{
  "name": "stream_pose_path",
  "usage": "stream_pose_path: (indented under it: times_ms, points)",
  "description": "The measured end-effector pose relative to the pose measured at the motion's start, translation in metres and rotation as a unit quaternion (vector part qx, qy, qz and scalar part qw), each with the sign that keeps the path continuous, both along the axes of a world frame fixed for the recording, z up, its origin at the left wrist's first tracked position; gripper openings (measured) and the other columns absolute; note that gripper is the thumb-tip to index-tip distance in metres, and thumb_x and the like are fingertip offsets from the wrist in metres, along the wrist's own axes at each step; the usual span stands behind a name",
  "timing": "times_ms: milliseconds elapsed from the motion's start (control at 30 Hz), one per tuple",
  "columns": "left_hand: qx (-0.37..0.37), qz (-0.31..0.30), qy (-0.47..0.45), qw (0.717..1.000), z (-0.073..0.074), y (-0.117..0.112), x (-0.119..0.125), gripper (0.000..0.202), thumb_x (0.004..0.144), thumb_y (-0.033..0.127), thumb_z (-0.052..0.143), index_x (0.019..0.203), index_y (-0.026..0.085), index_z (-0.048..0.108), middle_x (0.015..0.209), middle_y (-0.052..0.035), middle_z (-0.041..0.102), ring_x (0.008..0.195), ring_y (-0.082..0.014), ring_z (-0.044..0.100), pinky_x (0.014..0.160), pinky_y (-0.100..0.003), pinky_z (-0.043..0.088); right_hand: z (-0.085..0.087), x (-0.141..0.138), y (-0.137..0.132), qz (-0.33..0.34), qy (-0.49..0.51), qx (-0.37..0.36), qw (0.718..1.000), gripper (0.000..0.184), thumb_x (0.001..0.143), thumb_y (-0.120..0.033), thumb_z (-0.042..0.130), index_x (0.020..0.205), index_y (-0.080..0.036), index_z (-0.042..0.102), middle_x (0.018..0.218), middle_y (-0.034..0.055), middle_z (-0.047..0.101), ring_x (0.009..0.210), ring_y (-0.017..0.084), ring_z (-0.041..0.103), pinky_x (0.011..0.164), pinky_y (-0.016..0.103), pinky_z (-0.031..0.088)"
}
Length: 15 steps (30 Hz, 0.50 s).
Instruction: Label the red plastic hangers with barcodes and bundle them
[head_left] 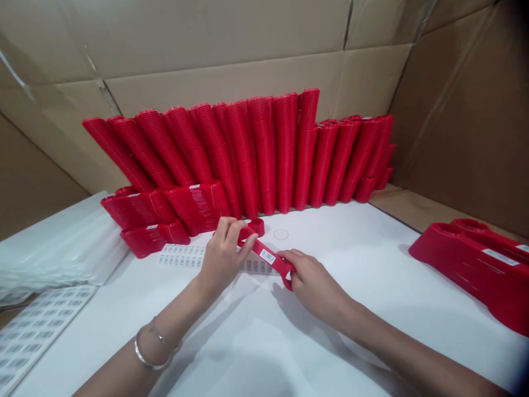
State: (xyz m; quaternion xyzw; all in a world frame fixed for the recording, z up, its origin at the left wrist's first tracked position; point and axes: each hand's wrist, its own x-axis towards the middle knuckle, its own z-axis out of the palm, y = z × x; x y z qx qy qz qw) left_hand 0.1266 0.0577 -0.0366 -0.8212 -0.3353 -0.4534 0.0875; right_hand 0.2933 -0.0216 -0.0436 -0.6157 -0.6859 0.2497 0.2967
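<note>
A flat red plastic piece (264, 252) with a ring at each end lies between my hands, just above the white table (355, 259). A small white barcode label (267, 256) sits on its middle. My left hand (223, 255) pinches the far end near the ring, fingers closed. My right hand (312, 281) grips the near ring end. A sheet of barcode labels (184, 256) lies flat under and behind my left hand.
Tall leaning stacks of the same red pieces (256, 154) line the cardboard wall at the back. More labelled stacks (483, 270) lie at the right. Clear plastic bags (58, 248) and another label sheet (33, 331) are at the left. A rubber band (281, 234) lies near the stacks.
</note>
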Motion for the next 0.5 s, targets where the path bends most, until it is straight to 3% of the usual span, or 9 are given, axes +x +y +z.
stream_pose_path:
  times_ms: [133, 333, 400, 500]
  points:
    - [-0.098, -0.051, -0.086, 0.99, 0.003, -0.003, 0.0, 0.011, 0.085, 0.015, 0.043, 0.091, 0.018, 0.051, 0.09, -0.0041, 0.045, 0.074, -0.0116, 0.05, 0.06, -0.023, 0.045, -0.002, 0.004, 0.004, -0.014, 0.023, 0.016, 1.0, 0.04, 0.065, -0.001, 0.031, 0.087, -0.022, 0.057, 0.08, 0.0018, 0.055, 0.07, 0.015, 0.05, 0.061, 0.024, 0.036]
    - [-0.229, -0.109, -0.19, 0.948, 0.0, -0.008, 0.004, 0.02, 0.075, 0.006, 0.042, 0.09, 0.019, 0.046, 0.089, -0.0026, 0.049, 0.083, -0.0134, 0.054, 0.071, -0.024, 0.045, -0.005, 0.013, 0.014, -0.024, 0.046, 0.041, 0.998, 0.047, 0.062, 0.0, 0.033, 0.095, -0.022, 0.058, 0.089, 0.0025, 0.058, 0.078, 0.015, 0.052, 0.067, 0.024, 0.038]
    - [-0.255, -0.139, -0.147, 0.946, 0.0, -0.01, 0.002, 0.024, 0.07, 0.003, 0.039, 0.087, 0.018, 0.047, 0.088, -0.0027, 0.052, 0.086, -0.015, 0.055, 0.072, -0.025, 0.044, -0.005, 0.016, 0.017, -0.036, 0.052, 0.043, 0.997, 0.047, 0.061, 0.001, 0.033, 0.095, -0.021, 0.058, 0.091, 0.0031, 0.058, 0.08, 0.016, 0.052, 0.068, 0.024, 0.038]
    - [-0.308, -0.151, -0.001, 0.939, 0.002, -0.011, -0.001, 0.018, 0.073, 0.006, 0.037, 0.077, 0.017, 0.05, 0.071, 0.0001, 0.055, 0.071, -0.0142, 0.055, 0.061, -0.024, 0.042, -0.007, 0.021, 0.02, -0.051, 0.037, 0.043, 0.997, 0.047, 0.061, 0.001, 0.033, 0.095, -0.02, 0.058, 0.091, 0.004, 0.058, 0.081, 0.016, 0.052, 0.068, 0.025, 0.038]
